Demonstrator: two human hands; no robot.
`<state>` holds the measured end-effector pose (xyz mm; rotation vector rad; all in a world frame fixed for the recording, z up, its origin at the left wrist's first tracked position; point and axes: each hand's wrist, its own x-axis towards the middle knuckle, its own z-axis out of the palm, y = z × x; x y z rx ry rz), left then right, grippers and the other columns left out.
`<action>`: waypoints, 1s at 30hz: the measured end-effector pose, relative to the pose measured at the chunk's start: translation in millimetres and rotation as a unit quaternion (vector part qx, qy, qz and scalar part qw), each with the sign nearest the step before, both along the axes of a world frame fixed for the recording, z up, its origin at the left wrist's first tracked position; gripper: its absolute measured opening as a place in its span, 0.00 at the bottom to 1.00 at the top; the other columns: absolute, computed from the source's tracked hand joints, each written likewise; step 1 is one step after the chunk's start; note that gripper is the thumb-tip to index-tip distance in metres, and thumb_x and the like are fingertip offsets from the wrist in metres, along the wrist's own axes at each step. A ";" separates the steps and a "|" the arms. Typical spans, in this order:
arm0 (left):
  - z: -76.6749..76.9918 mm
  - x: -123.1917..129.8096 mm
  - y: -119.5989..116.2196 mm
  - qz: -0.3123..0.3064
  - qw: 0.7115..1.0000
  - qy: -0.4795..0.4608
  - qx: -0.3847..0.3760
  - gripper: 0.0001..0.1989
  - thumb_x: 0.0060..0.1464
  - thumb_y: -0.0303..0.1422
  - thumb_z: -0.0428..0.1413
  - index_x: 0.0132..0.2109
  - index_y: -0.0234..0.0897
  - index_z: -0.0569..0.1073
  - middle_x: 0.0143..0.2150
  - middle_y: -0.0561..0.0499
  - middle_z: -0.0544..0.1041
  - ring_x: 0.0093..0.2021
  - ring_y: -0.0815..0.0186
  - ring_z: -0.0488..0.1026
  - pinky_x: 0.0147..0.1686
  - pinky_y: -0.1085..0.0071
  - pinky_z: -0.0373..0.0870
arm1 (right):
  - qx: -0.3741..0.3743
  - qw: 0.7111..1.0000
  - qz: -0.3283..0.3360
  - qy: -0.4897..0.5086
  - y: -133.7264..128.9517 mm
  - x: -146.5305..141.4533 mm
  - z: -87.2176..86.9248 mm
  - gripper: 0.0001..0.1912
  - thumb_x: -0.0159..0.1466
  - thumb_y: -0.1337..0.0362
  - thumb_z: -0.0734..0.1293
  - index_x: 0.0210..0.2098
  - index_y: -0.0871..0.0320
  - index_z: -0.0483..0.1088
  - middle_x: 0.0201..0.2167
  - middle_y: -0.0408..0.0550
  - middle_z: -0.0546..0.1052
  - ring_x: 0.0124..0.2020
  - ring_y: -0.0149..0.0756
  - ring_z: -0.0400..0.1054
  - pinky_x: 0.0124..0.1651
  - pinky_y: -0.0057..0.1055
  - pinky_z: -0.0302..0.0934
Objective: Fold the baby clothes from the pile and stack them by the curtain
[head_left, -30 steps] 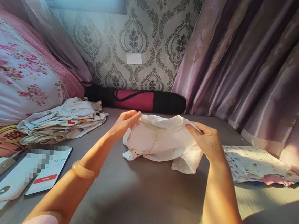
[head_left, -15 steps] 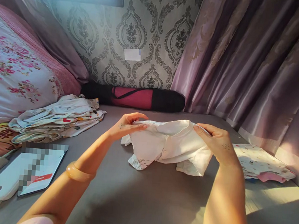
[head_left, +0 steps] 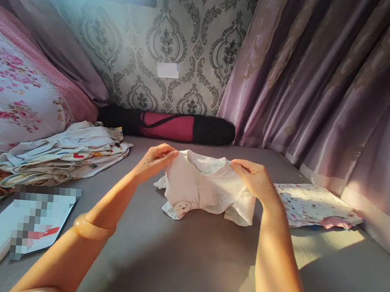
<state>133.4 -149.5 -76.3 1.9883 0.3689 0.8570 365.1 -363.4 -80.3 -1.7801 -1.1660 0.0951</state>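
Note:
A small white baby garment [head_left: 205, 189] with a little bear print near its lower left corner hangs over the grey bed surface [head_left: 186, 262]. My left hand [head_left: 155, 159] pinches its upper left edge. At the upper right edge my right hand [head_left: 255, 180] grips the cloth between thumb and fingers. The garment is crumpled, and its lower hem rests on the bed. A pale bangle [head_left: 90, 228] sits on my left wrist.
A stack of folded patterned clothes [head_left: 62, 151] lies at the left, beside a floral pillow [head_left: 12, 100]. A printed cloth [head_left: 312, 204] lies flat at the right. A black and pink rolled bag [head_left: 169, 126] lies against the wall. Curtains [head_left: 321, 84] hang at the right. A phone [head_left: 40, 224] lies lower left.
My hands have drawn closer together, still holding the garment's top edge, and the cloth has bunched up narrower. The view has shifted a little to the right.

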 end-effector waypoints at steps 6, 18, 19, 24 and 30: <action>23.1 -5.5 7.1 0.042 0.997 0.012 0.071 0.16 0.56 0.45 0.56 0.33 0.35 0.76 0.26 0.53 0.69 0.27 0.70 0.63 0.24 0.75 0.55 | 0.044 0.993 -0.035 -0.102 20.8 -3.9 12.8 0.20 0.66 0.51 0.60 0.39 0.58 0.77 0.31 0.47 0.78 0.34 0.38 0.70 0.39 0.32 0.61; 125.2 -17.7 24.4 0.035 0.995 0.086 -0.045 0.10 0.46 0.37 0.66 0.31 0.33 0.79 0.23 0.51 0.70 0.23 0.70 0.66 0.23 0.75 0.61 | -0.005 0.992 0.088 -0.090 31.7 14.0 106.9 0.19 0.56 0.46 0.71 0.33 0.56 0.79 0.28 0.45 0.78 0.33 0.40 0.71 0.35 0.34 0.62; 125.1 -21.0 28.2 0.023 0.993 0.078 -0.088 0.10 0.44 0.36 0.67 0.31 0.33 0.79 0.24 0.50 0.71 0.24 0.68 0.68 0.23 0.74 0.63 | -0.016 0.993 0.097 -0.070 29.3 15.4 111.2 0.18 0.54 0.46 0.73 0.32 0.56 0.79 0.26 0.45 0.78 0.32 0.40 0.71 0.34 0.34 0.63; 110.3 -21.6 43.7 0.025 0.990 0.059 -0.122 0.07 0.38 0.31 0.69 0.26 0.35 0.79 0.21 0.50 0.72 0.25 0.64 0.72 0.22 0.72 0.66 | -0.075 0.986 0.145 -0.020 20.5 20.3 119.6 0.18 0.52 0.46 0.73 0.28 0.55 0.78 0.23 0.44 0.77 0.30 0.37 0.71 0.31 0.32 0.63; 94.3 -3.6 44.0 -0.016 0.992 0.037 -0.122 0.10 0.43 0.38 0.67 0.29 0.35 0.80 0.23 0.48 0.75 0.23 0.64 0.72 0.21 0.71 0.67 | -0.093 0.974 0.207 -0.025 31.9 21.6 110.2 0.20 0.55 0.45 0.71 0.28 0.56 0.78 0.24 0.44 0.77 0.31 0.37 0.71 0.33 0.31 0.64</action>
